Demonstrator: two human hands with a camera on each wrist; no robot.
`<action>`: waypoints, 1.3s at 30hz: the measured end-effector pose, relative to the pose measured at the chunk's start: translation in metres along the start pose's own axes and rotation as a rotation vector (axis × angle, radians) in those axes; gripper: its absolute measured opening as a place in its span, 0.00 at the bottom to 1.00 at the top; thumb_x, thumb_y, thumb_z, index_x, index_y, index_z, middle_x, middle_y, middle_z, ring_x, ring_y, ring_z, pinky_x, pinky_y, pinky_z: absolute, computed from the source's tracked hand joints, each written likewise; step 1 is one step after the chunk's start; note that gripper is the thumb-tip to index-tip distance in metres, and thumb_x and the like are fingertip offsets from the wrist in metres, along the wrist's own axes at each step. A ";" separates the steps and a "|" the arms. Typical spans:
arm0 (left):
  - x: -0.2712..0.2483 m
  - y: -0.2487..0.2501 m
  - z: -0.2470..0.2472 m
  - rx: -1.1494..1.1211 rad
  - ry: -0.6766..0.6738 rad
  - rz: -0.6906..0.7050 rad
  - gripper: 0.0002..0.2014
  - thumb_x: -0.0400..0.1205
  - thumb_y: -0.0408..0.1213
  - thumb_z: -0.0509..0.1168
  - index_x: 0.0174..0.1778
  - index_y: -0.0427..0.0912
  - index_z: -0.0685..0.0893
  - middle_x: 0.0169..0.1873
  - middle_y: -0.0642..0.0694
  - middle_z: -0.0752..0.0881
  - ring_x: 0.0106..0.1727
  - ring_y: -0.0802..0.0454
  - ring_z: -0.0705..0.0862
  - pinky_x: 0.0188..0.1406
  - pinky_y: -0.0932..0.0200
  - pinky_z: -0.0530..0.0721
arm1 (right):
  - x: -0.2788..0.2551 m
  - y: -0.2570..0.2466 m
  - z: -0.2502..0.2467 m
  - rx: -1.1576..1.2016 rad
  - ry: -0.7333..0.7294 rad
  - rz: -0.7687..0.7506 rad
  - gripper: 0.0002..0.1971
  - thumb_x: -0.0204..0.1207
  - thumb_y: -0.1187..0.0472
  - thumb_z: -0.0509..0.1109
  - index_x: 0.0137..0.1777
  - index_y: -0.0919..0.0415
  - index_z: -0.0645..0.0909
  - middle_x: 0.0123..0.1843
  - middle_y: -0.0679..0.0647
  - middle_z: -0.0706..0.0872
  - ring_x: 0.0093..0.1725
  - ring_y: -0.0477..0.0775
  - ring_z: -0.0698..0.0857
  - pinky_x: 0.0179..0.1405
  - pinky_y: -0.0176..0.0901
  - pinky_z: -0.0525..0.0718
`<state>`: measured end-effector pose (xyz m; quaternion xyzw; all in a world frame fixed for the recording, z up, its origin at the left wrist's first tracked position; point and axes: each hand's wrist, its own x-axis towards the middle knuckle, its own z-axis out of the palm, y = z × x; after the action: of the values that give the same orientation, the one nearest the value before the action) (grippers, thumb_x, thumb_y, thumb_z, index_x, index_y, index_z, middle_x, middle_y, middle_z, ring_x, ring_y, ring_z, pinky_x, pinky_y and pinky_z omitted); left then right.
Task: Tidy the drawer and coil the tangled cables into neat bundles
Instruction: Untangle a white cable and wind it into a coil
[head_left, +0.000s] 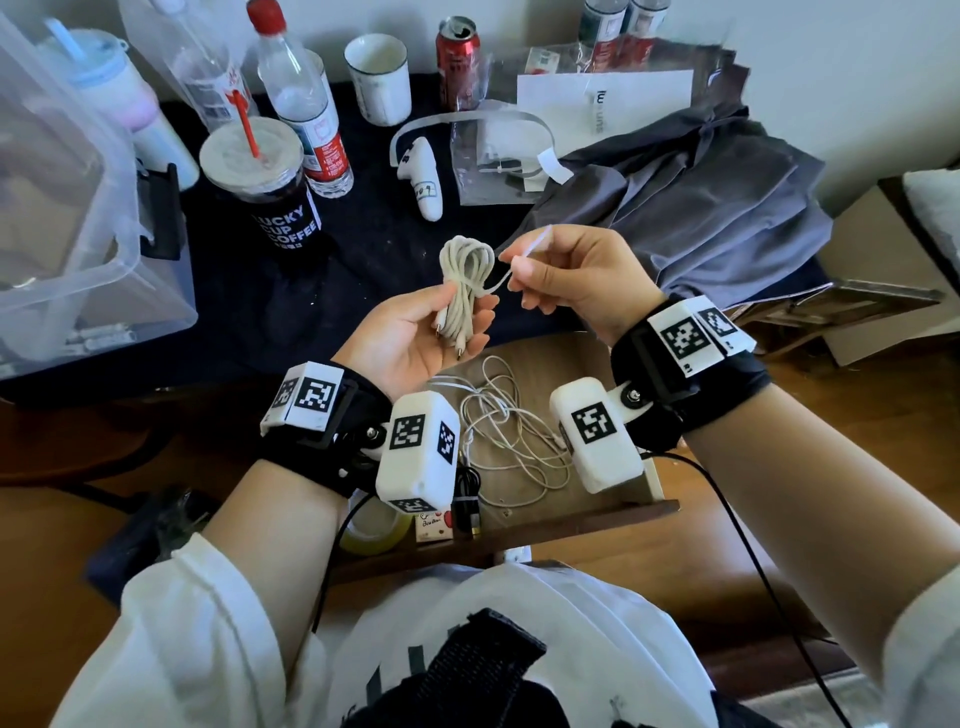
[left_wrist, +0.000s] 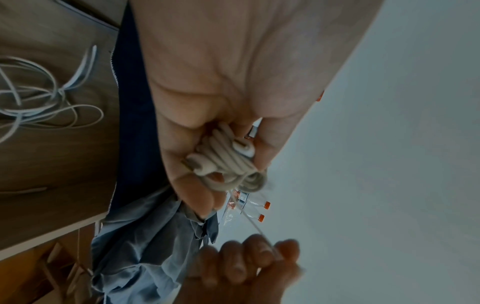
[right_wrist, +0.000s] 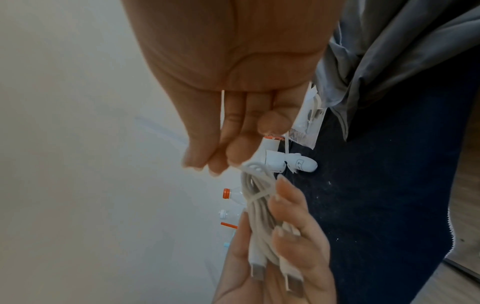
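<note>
My left hand (head_left: 415, 332) has its grip closed around the lower half of a coiled off-white cable bundle (head_left: 464, 280), thumb on one side and fingers curled on the other. The bundle's long axis runs from my palm up and away from me, looped end farthest from the grip and its two metal-tipped plugs (right_wrist: 275, 271) pointing back toward my wrist. The strands lie folded side by side, pale and round. My right hand (head_left: 576, 280), just right of that grip, pinches a thin white cable tie (head_left: 524, 249) between thumb and forefinger; the tie crosses the bundle's upper part. Below both hands the open drawer (head_left: 582, 514) holds a loose tangled white cable (head_left: 511, 431). Beyond the grip, on the table's dark cloth (head_left: 363, 260), stands a Lucky Cup Coffee cup (head_left: 265, 187).
</note>
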<state>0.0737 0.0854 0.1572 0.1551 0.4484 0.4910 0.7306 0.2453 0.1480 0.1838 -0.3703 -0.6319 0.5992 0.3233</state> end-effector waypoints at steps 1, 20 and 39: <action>-0.001 0.000 0.001 0.023 -0.002 0.012 0.15 0.86 0.36 0.54 0.60 0.30 0.79 0.46 0.41 0.88 0.38 0.55 0.87 0.32 0.63 0.86 | 0.001 0.000 0.001 -0.012 0.014 -0.013 0.07 0.76 0.68 0.68 0.39 0.58 0.82 0.26 0.45 0.86 0.24 0.40 0.80 0.24 0.29 0.75; 0.000 -0.007 0.013 0.354 0.062 0.088 0.08 0.81 0.25 0.60 0.50 0.36 0.84 0.38 0.40 0.87 0.26 0.56 0.81 0.20 0.64 0.78 | 0.009 -0.008 0.003 -0.346 0.010 0.148 0.14 0.69 0.67 0.76 0.29 0.60 0.73 0.22 0.58 0.81 0.20 0.55 0.71 0.15 0.37 0.67; 0.000 -0.005 0.015 0.499 0.101 0.125 0.10 0.76 0.25 0.69 0.45 0.40 0.75 0.39 0.38 0.88 0.27 0.52 0.82 0.22 0.61 0.78 | 0.007 -0.012 0.002 -0.546 -0.024 0.169 0.11 0.66 0.71 0.72 0.27 0.60 0.75 0.16 0.47 0.79 0.19 0.50 0.75 0.22 0.38 0.76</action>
<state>0.0886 0.0860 0.1619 0.3332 0.5811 0.4167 0.6145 0.2392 0.1535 0.1957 -0.4879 -0.7405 0.4361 0.1528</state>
